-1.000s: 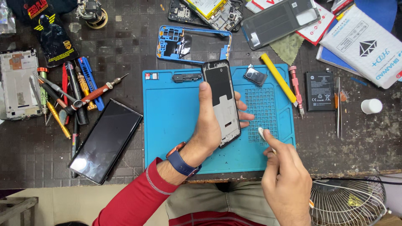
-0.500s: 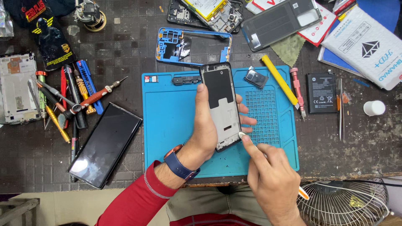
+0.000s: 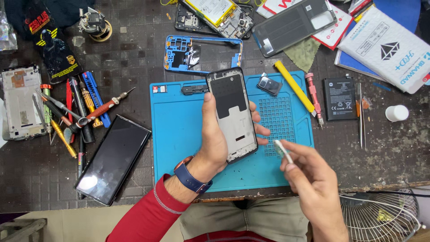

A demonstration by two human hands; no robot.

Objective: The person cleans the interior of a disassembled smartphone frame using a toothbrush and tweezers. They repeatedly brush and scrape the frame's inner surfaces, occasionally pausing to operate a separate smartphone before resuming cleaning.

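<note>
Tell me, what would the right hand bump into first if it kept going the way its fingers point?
Probably the black phone frame held in the left hand; the right hand points up-left toward its lower edge, though depth is unclear.

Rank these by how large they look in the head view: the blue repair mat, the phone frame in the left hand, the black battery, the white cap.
1. blue repair mat
2. phone frame, held in the left hand nearer the camera, so it may look bigger than it is
3. black battery
4. white cap

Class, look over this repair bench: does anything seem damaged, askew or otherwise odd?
The phone in the left hand is a bare frame without its screen. Tools lie heaped crosswise left of the blue mat.
</note>
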